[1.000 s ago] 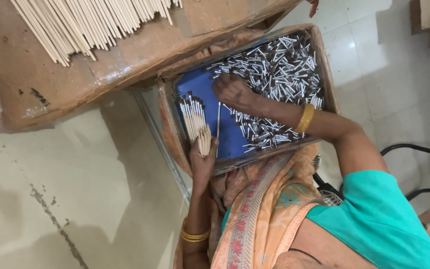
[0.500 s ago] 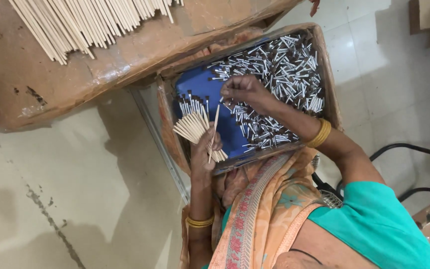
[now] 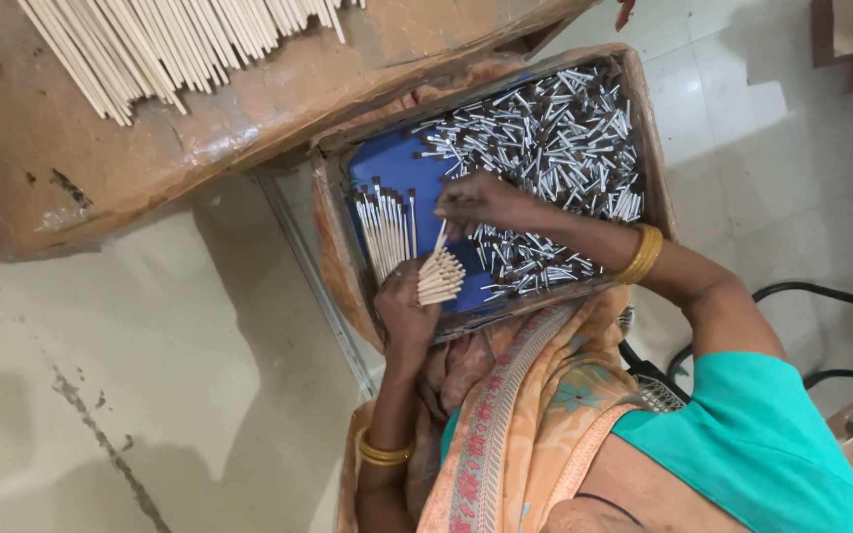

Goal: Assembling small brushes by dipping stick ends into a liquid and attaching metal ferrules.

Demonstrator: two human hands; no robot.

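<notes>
Left hand [image 3: 405, 308]: closed around one fanned bundle of sticks [image 3: 417, 255], tray [image 3: 387, 163] near-left corner | Right hand [image 3: 481, 202]: fingertips pinching one stick [image 3: 439, 240] | metal ferrules [image 3: 555, 148]: uncountable heap, tray's right side.

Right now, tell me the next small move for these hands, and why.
Probably push the single stick pinched by the right hand into a silver tip from the pile. The left hand holds a fan of bare sticks, and tipped sticks lie beside them.
</notes>
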